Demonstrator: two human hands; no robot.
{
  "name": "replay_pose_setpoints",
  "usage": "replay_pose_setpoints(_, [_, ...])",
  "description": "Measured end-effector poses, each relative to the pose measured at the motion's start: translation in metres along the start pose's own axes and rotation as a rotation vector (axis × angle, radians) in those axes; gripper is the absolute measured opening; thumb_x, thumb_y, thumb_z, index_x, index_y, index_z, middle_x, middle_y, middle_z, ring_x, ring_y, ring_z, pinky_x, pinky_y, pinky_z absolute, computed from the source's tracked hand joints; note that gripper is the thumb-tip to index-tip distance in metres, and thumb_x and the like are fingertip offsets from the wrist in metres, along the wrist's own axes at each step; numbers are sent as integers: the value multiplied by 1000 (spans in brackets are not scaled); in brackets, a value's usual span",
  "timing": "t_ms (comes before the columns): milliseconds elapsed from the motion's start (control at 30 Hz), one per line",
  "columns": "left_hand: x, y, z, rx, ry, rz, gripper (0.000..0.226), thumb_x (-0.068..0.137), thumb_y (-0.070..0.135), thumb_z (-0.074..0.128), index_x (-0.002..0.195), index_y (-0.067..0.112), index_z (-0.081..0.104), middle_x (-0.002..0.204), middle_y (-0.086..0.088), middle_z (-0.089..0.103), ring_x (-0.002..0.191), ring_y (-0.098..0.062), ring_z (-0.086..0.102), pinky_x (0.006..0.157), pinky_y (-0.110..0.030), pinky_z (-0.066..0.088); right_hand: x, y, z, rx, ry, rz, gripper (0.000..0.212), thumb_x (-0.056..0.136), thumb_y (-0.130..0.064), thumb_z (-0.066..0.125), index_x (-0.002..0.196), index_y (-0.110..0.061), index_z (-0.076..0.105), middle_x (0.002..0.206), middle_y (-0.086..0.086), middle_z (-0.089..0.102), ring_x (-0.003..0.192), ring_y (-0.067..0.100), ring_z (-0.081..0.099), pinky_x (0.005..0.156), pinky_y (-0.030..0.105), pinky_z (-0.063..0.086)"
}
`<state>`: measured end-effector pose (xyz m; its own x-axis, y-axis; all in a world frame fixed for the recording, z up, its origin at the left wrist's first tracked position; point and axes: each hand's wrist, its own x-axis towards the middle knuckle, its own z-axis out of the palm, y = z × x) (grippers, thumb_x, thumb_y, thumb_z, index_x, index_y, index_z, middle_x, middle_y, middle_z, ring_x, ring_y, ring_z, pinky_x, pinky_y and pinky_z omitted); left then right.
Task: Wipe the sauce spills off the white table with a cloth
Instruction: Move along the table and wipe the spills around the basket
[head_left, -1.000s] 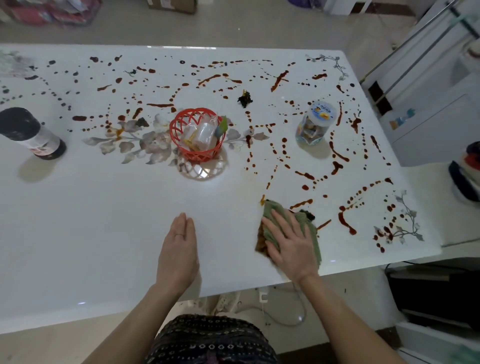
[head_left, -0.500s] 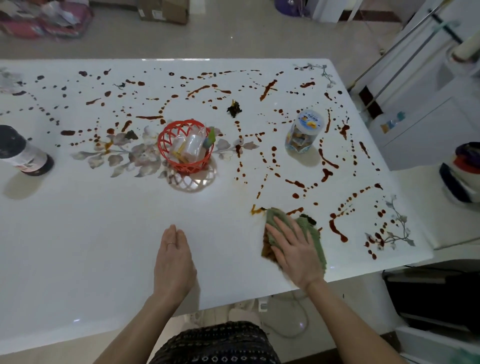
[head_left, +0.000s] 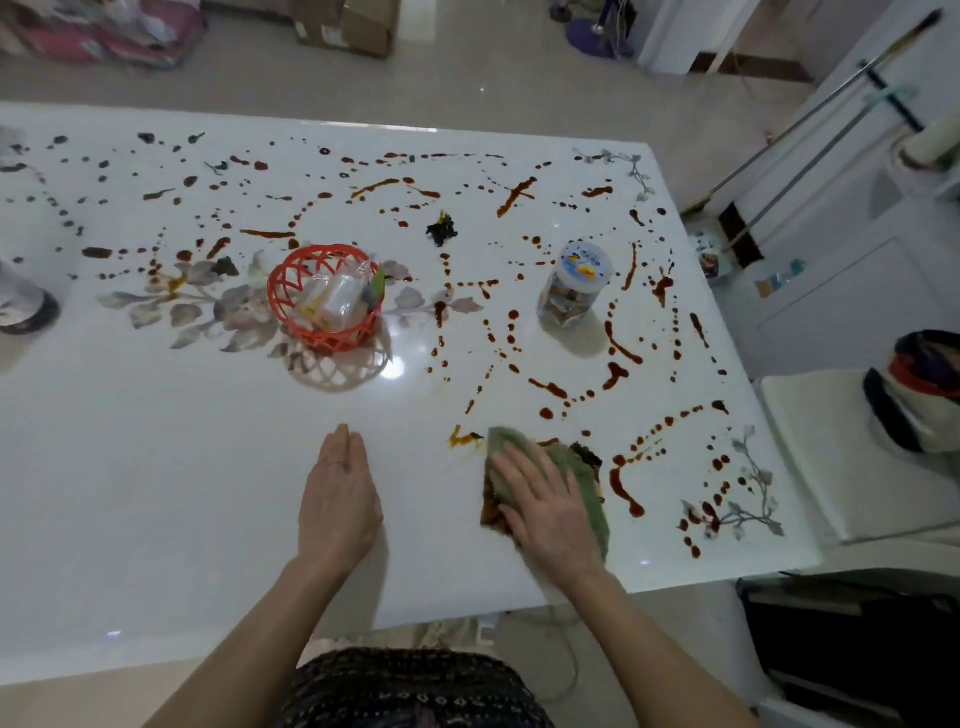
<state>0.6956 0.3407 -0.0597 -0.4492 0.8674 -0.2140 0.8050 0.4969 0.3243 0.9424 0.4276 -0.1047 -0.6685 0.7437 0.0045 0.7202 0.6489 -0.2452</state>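
Note:
Brown sauce spills (head_left: 618, 351) dot and streak the far and right parts of the white table (head_left: 156, 493). A green cloth (head_left: 576, 478), stained brown along its left edge, lies flat near the front edge. My right hand (head_left: 545, 512) presses on the cloth with straight, spread fingers. To its left, my left hand (head_left: 337, 501) rests flat on the bare table, fingers together. An orange smear (head_left: 462, 439) sits just left of the cloth's far corner.
A red plastic basket (head_left: 324, 299) with clear packets stands mid-table. A clear jar with a printed lid (head_left: 574, 286) stands to its right among the spills. A dark bottle (head_left: 23, 306) is at the left edge. A small dark scrap (head_left: 441, 228) lies beyond the basket.
The view has tilted so the table sits lower in frame. My right hand and the cloth have slid slightly right along the front edge. The left hand stays flat in place.

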Motion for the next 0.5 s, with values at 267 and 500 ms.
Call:
replay_pose_setpoints(267, [-4,-5,-3,0,-3,20,65,91,3,38,147,0,6,156,-16,3,144,-26,8,117,-34,16,-29,-30,7,47,43,10,66,94,-46,40,155,-27,25,161,-6,25,150,20,18,114,53,29])
replay_pose_setpoints(500, [-6,-5,-1,-42,22,6,66,91,0,36,147,0,2,157,-15,1,145,-25,5,117,-30,9,21,11,0,79,-1,-119,53,96,-35,42,148,-29,39,156,-8,35,148,19,25,110,55,36])
